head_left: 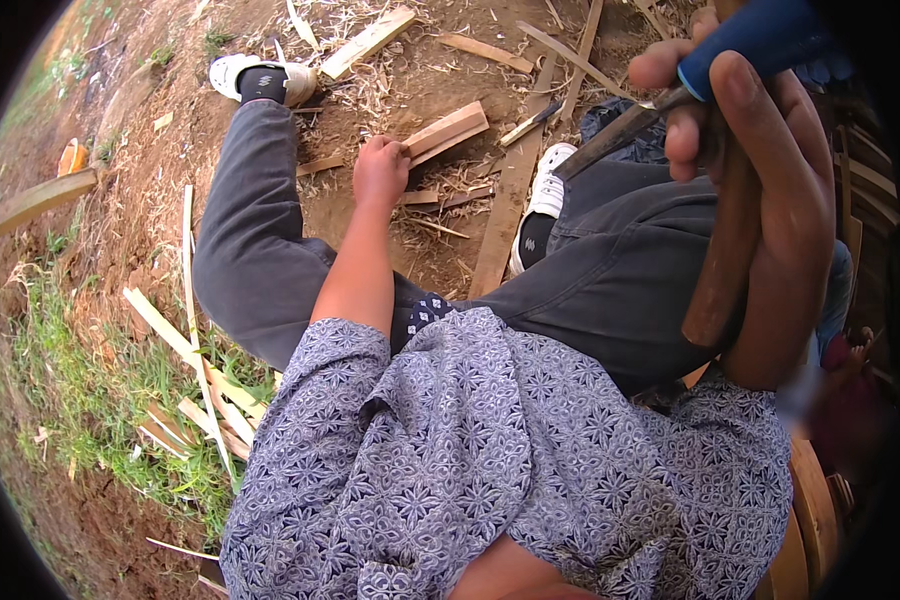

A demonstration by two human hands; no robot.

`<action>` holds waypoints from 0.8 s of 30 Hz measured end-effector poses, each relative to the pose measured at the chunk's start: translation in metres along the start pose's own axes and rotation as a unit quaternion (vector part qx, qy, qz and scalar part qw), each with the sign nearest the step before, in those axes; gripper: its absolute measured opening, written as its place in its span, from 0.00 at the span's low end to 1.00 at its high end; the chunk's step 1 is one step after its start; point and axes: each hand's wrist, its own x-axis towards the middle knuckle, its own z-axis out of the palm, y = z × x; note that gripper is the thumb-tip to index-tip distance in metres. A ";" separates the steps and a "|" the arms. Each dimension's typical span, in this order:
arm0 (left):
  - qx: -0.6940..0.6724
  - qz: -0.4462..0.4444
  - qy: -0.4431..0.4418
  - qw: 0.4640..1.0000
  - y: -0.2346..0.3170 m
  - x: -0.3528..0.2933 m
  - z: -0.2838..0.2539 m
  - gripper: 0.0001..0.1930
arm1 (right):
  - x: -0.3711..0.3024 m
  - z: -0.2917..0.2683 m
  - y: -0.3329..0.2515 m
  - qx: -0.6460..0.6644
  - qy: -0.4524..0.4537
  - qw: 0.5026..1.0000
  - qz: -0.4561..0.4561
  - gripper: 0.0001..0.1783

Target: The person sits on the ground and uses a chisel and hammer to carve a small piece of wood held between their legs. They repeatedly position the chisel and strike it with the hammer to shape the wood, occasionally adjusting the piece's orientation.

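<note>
My left hand (380, 172) is closed on the near end of a short, pale wooden block (448, 132), which it holds low over the ground between my legs. Raised close to the camera at the upper right, my right hand (760, 150) is wrapped round two things. One is a chisel with a blue handle (755, 42) and a flat, dull metal blade (618, 138) that slants down to the left. The other is a brown wooden bar (727, 255), perhaps a tool's handle, lying along the palm; its upper end runs out of view.
A long plank (510, 215) lies between my feet, with a narrow tool (530, 124) across it. Wood shavings and offcuts (370, 42) litter the brown soil. Thin strips (195, 370) rest on grass at the left. A beam (35, 208) juts in there. Curved timber (813, 495) stands at the lower right.
</note>
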 end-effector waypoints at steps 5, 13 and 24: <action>0.037 -0.031 -0.003 0.999 -0.001 -0.003 0.002 0.09 | 0.005 -0.016 0.008 -0.016 -0.055 0.998 -0.006 0.23; 0.038 -0.029 -0.022 0.999 -0.001 -0.002 -0.001 0.10 | 0.003 -0.009 0.002 -0.006 -0.041 0.999 -0.002 0.22; 0.041 -0.029 -0.008 0.999 -0.003 -0.002 0.001 0.12 | -0.003 0.021 -0.012 0.006 0.063 0.998 0.014 0.21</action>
